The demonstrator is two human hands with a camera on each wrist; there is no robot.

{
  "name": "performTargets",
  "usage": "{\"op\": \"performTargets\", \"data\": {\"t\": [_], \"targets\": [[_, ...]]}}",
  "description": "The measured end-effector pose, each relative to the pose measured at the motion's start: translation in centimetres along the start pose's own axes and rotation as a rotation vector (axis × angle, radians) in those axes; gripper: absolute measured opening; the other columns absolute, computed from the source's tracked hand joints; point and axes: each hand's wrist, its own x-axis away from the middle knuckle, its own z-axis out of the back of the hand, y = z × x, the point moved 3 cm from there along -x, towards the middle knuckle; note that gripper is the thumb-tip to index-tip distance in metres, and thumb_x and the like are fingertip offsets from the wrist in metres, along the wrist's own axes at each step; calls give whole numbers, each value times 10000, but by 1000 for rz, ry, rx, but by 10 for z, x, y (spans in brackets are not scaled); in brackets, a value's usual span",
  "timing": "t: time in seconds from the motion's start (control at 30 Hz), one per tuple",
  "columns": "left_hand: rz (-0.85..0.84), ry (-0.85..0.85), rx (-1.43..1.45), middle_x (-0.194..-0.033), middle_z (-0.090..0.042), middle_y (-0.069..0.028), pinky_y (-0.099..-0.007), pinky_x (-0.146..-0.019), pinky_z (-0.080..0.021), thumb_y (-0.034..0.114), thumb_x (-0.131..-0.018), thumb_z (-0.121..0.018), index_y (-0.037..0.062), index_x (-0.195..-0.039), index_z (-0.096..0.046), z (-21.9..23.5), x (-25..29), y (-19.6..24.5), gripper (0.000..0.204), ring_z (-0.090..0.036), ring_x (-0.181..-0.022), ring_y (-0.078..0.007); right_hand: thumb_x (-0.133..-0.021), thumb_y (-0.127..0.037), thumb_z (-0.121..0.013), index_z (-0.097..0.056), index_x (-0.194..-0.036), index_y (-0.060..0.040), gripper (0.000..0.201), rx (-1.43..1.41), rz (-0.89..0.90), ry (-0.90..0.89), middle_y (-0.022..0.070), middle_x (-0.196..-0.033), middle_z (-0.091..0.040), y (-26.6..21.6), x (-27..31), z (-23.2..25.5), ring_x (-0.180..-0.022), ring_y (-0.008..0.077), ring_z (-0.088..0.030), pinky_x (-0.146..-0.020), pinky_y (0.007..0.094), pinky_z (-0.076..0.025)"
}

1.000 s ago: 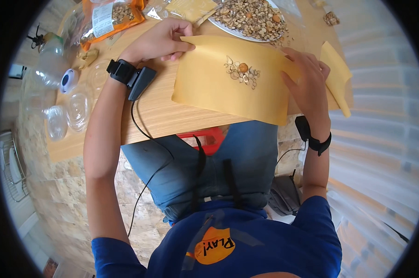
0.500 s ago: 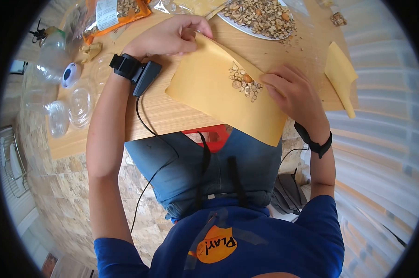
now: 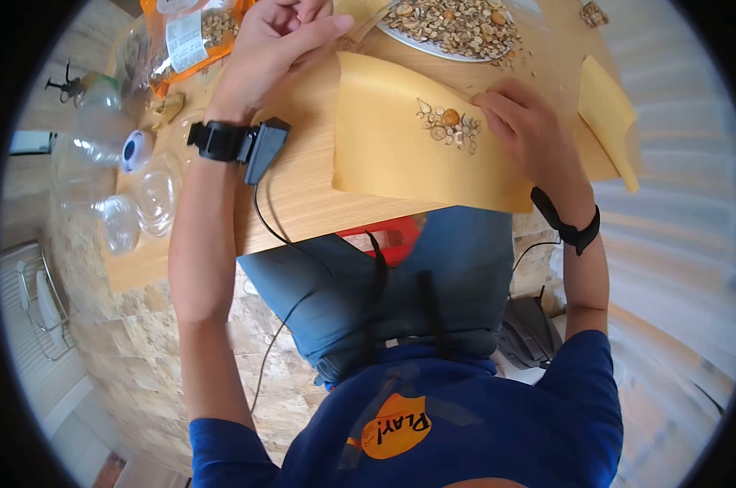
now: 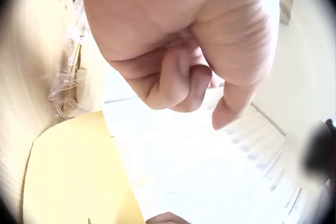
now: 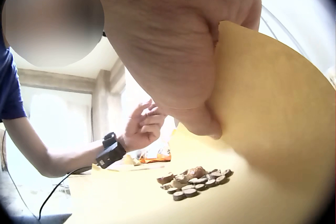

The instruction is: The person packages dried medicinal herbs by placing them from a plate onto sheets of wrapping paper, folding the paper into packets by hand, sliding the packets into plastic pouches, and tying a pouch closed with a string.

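Right hand (image 3: pixel 533 134) first: its fingers and thumb pinch the edge of a rectangular yellow paper sheet (image 3: pixel 392 175), which spreads leftward from those fingers over the wooden desk (image 3: pixel 293 199) and, in the right wrist view, curves up towards the grip. Just left of that pinch, a little nearer the person, there's a cluster of small round brown and pale slices (image 3: pixel 459 138) on the sheet, with one glossy orange-brown round piece (image 3: pixel 452 117) among them.

Over to the left hand (image 3: pixel 274 49): nothing in it, fingers loosely curled, thumb pointing across towards the right hand, poised near the sheet's far left corner but apart from it.

Beyond the right fingers, slightly to their left, sits a round white plate (image 3: pixel 419 50) carrying a heap of mixed brown pieces (image 3: pixel 457 24), some of them spilled beside the rim. Out to the right of those same fingers lies a folded yellow sheet (image 3: pixel 608 114).

Left of the left fingers, a clear bag with orange edges and a white label (image 3: pixel 187 42). Farther left and nearer the person, a white ring with a dark blue centre (image 3: pixel 136 151), and nearer again, clear round plastic containers (image 3: pixel 156 202).
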Motion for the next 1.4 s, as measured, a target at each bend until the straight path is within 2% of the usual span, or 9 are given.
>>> {"op": "performTargets", "data": {"t": [0.03,0.07,0.2,0.37,0.43,0.87,0.93,1.27,1.4], "targets": [[20,32,-1,-843,-496,53,-180,-625,-417,-93,-924,-699,143,-884,-463,-2,0,7,335,-477,-665,-45,-904,11,-646,-665,-1096,-28,197,13,31,-2,109,-1019,-630,-1,0,0,-895,346,-661,-768,412,-546],[-267,-1,-34,-946,-637,18,-191,-682,-531,-44,-972,-687,84,-1037,-590,-5,-7,-3,174,-649,-784,-80,-904,11,-646,-665,-1096,-28,197,8,20,13,109,-1019,-630,-2,1,0,-895,346,-661,-768,412,-546],[-129,-241,-512,-991,-692,-10,-292,-954,-486,-29,-874,-787,45,-1044,-697,-17,-4,6,206,-644,-1000,-133,-848,-5,-665,-646,-1053,-54,212,131,115,-7,72,-1036,-618,-6,12,-6,-919,294,-663,-762,393,-548],[-2,-376,-629,-945,-686,16,-275,-849,-480,-1,-859,-815,47,-990,-723,-41,4,3,166,-614,-915,-99,-806,-24,-689,-605,-1009,-79,227,210,179,-77,71,-1020,-588,-7,19,-4,-953,272,-653,-770,391,-543],[221,-453,-642,-917,-666,29,-249,-756,-449,17,-864,-818,47,-989,-728,-39,6,-3,157,-576,-866,-78,-778,-40,-705,-586,-1015,-87,270,191,176,-104,70,-1015,-563,-9,19,-1,-958,266,-647,-781,392,-539],[198,-499,-689,-863,-614,35,-246,-707,-429,87,-859,-855,73,-1084,-736,-48,10,-17,256,-540,-811,-70,-770,-79,-681,-575,-987,-82,242,128,222,-178,77,-971,-543,-5,19,-23,-909,267,-636,-732,398,-526],[390,-529,-582,-828,-576,39,-243,-678,-423,81,-855,-860,66,-1109,-737,-48,12,-21,283,-510,-760,-52,-776,-90,-676,-572,-968,-75,219,88,254,-197,82,-947,-531,-3,19,-26,-873,279,-622,-718,415,-517],[393,-570,-579,-807,-510,32,-256,-670,-412,72,-854,-856,56,-1139,-740,-50,16,-23,309,-464,-753,-68,-743,-59,-606,-571,-907,-61,168,-23,240,-272,105,-899,-514,-4,16,-26,-827,320,-587,-706,451,-493],[181,-562,-652,-894,-542,-1,-283,-721,-440,97,-874,-843,66,-1177,-743,-51,14,-25,320,-510,-826,-125,-723,-55,-606,-567,-874,-61,156,-50,237,-293,107,-869,-517,-1,16,-27,-810,328,-579,-691,458,-485]]}}
